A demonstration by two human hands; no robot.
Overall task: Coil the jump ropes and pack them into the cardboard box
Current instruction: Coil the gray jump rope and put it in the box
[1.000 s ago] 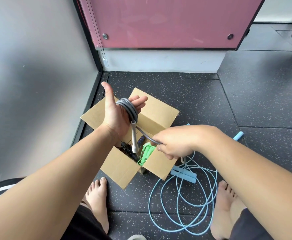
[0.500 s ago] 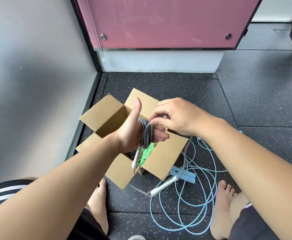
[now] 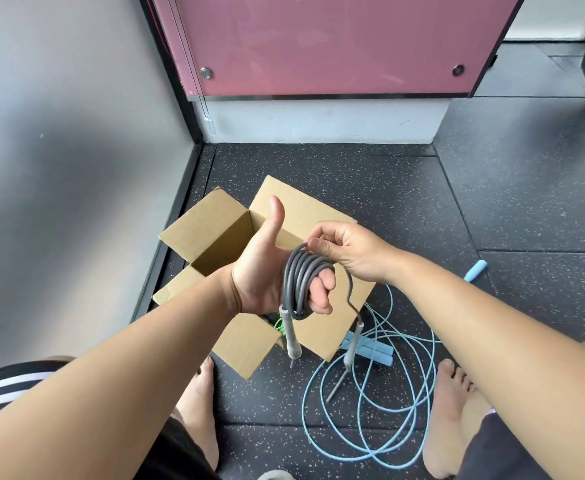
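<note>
One floor [image 3: 318, 174]: black rubber tiles, matte, with pale speckles.
Cardboard box [image 3: 208, 221]: plain brown board, flaps folded open, standing on the floor near the wall corner.
Blue jump rope [image 3: 375, 355]: thin, smooth pale-blue cord in loose loops on the floor, just right of the box; its handles lie against the box flap.
Grey jump rope [image 3: 301, 278]: thick, round, smooth dark-grey cord, wound in several turns round the left hand's fingers and held above the open box. Two pale cylindrical handles [image 3: 289, 336] hang below it.
Left hand [image 3: 259, 275]: thumb up, fingers curled through the coil.
Right hand [image 3: 349, 251]: close beside the left, pinching the cord at the coil's top.
Box contents: green rope [image 3: 279, 323], partly hidden.
</note>
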